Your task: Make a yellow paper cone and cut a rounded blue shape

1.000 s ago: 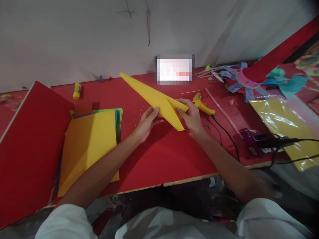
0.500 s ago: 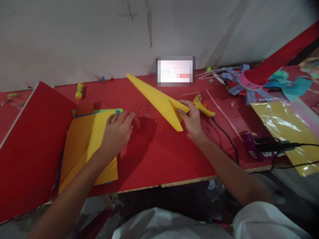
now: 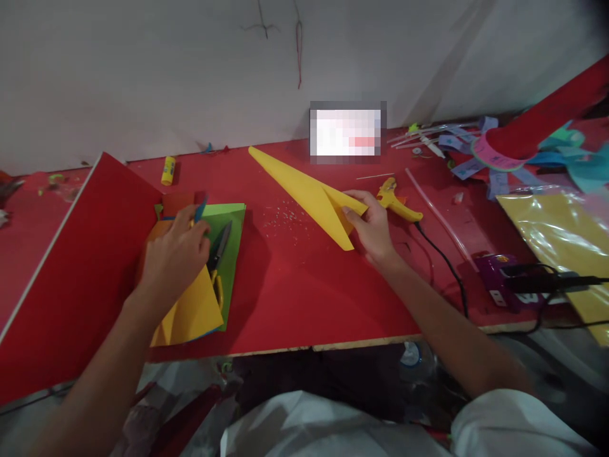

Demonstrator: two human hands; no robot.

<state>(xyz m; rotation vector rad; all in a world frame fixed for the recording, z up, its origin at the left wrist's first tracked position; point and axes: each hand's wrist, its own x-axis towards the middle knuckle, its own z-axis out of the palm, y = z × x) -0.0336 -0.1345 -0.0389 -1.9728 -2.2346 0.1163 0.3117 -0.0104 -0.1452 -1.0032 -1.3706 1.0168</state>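
Note:
A yellow paper cone [image 3: 297,190] is pinched near its wide end by my right hand [image 3: 373,231], its narrow tip pointing to the far left. My left hand [image 3: 176,251] is closed over the stack on the left, gripping the edge of the yellow paper sheets [image 3: 193,314], which bend upward. A small blue piece [image 3: 200,209] shows at its fingertips. Beside that hand, dark-bladed scissors [image 3: 221,244] with yellow handles lie on a green sheet [image 3: 235,222]. The handles are partly covered by the yellow sheets.
A red board [image 3: 85,266] leans up at left. Behind the stack stands a yellow glue stick [image 3: 168,171]. A yellow glue gun [image 3: 399,203] with a black cord lies right of the cone. A blurred-out screen [image 3: 347,132] rests against the wall. Yellow sheets in plastic [image 3: 556,235] lie far right.
My left hand has moved left and taken hold of the yellow sheets, folding them back and uncovering the scissors and green sheet. My right hand keeps the cone in nearly the same place.

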